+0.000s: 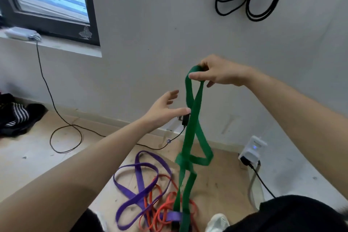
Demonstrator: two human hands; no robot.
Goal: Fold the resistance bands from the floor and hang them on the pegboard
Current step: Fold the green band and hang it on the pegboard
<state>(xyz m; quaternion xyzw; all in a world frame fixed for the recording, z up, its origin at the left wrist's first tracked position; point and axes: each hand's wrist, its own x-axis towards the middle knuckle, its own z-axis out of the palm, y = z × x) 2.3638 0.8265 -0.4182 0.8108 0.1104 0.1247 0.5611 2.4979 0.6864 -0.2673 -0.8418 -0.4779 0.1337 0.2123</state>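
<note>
Left hand [165, 107] slack, fingers spread beside green band [190, 128]; right hand [220, 73] pinches its top; lower end cut off.

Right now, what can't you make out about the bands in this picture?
Black bands: head view's top edge cuts off whatever they hang from.
Green band: its lower end leaves the bottom edge; mid-length is motion-blurred.
Orange band: partly buried under the purple band and green one.
Left hand: unclear whether its thumb touches the green band.
</note>
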